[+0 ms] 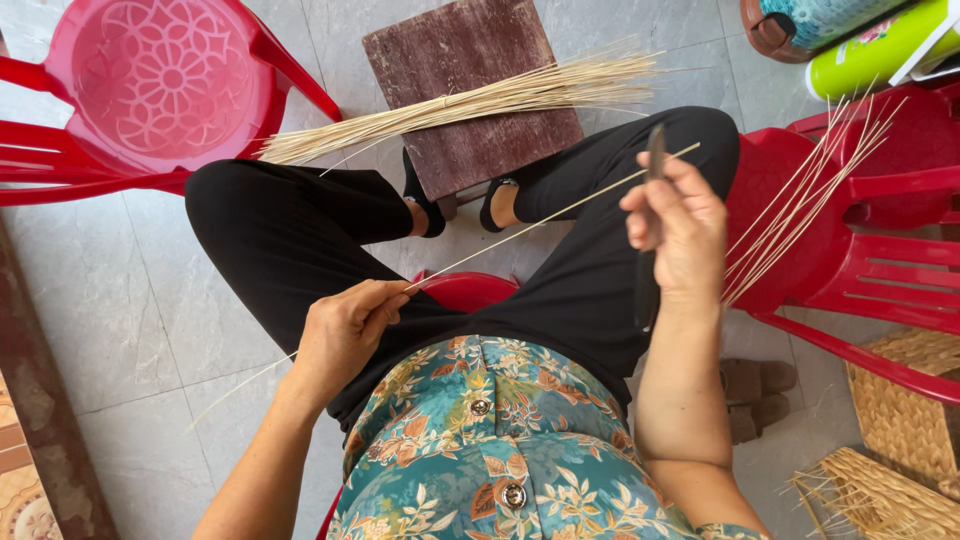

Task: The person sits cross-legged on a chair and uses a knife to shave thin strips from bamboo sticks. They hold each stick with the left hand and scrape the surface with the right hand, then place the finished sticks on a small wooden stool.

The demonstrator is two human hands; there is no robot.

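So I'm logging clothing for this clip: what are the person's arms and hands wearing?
Both forearms are bare; the left hand and right hand have no gloves, rings or watch visible. A short floral sleeve in teal and orange shows at the right arm.

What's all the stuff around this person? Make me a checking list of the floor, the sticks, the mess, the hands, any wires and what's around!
Surface: grey tiled floor; dark wooden board by the feet.
Job's things: one thin reed strip runs between both hands; dark knife upright in the right hand.
Clutter: tied reed bundle across the board; loose strips on the red chair at right.
Grippers: left hand pinches the strip; right hand grips the knife.
Cables: nothing seen.
Surroundings: red stool, woven baskets, sandals.
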